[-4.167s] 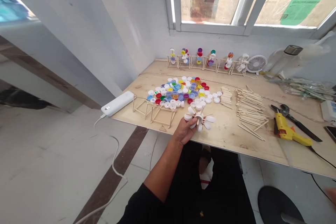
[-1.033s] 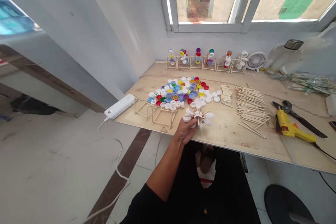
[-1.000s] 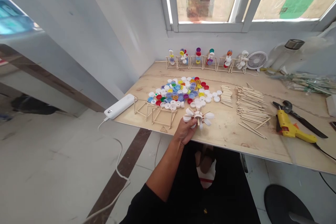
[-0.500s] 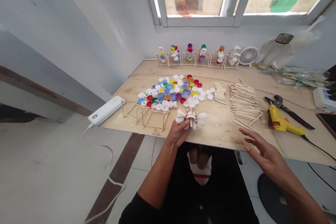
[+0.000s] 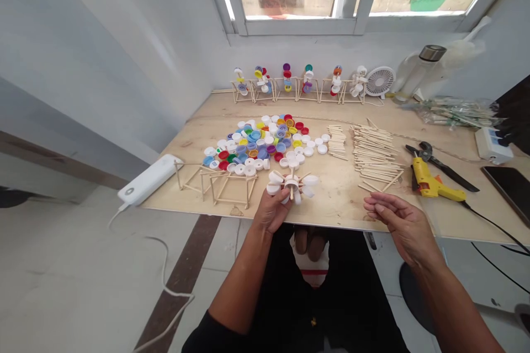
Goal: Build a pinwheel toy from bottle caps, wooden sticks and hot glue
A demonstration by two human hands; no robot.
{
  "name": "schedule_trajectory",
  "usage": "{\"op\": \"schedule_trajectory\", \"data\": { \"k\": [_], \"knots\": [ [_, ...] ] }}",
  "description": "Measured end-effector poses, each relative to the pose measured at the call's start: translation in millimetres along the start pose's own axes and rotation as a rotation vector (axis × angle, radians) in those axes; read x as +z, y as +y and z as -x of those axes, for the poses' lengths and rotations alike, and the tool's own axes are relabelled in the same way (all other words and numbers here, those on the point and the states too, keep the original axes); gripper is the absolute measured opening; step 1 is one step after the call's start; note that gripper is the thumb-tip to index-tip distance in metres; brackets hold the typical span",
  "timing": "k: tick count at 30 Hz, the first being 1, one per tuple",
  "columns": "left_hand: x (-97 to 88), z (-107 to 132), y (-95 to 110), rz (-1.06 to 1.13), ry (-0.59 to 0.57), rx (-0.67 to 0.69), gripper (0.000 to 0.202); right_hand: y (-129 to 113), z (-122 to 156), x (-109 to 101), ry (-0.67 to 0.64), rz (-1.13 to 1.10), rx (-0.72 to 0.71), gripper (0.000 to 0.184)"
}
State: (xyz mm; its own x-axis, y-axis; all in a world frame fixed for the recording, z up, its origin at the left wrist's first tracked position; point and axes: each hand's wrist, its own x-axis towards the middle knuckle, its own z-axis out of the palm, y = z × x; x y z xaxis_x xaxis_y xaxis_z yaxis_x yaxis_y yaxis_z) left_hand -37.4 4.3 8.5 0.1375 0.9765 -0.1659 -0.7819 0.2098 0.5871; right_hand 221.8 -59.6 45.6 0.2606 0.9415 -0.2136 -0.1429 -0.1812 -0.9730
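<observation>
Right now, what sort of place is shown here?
Probably an indoor craft workspace: a hot glue gun and loose plastic bottle caps lie on the wooden table, and the left hand holds a bottle-cap wheel.

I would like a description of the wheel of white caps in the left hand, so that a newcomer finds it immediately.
At the near edge of the wooden table, find the left hand. It holds the wheel, whose white caps fan out like petals. Unlike the loose caps beyond it and the framed wheels by the wall, it is hand-held.
</observation>
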Motion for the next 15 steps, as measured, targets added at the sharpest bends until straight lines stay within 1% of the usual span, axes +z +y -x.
{"op": "schedule_trajectory", "data": {
  "k": [3, 5, 7, 11, 15],
  "knots": [
    [-1.3, -0.4, -0.3, -0.006, -0.007, -0.003, 0.036, 2.2, 1.3, 1.4, 0.069, 0.066, -0.012, 0.030],
    [-0.3, -0.2, 0.0, -0.010, -0.017, -0.005, 0.036, 3.8, 2.8, 1.6, 0.095, 0.139, -0.021, 0.031],
    [1.5, 0.5, 0.8, -0.010, -0.020, -0.006, 0.036, 4.6, 4.0, 1.5, 0.080, 0.201, -0.045, 0.033],
    [4.4, 1.8, 2.0, -0.006, -0.021, -0.012, 0.036, 4.3, 5.0, 1.4, -0.012, 0.299, -0.140, 0.045],
    [4.0, 2.1, 2.1, 0.000, -0.010, -0.017, 0.037, 4.0, 5.2, 3.4, 0.002, 0.366, -0.173, 0.040]
  ]
}}
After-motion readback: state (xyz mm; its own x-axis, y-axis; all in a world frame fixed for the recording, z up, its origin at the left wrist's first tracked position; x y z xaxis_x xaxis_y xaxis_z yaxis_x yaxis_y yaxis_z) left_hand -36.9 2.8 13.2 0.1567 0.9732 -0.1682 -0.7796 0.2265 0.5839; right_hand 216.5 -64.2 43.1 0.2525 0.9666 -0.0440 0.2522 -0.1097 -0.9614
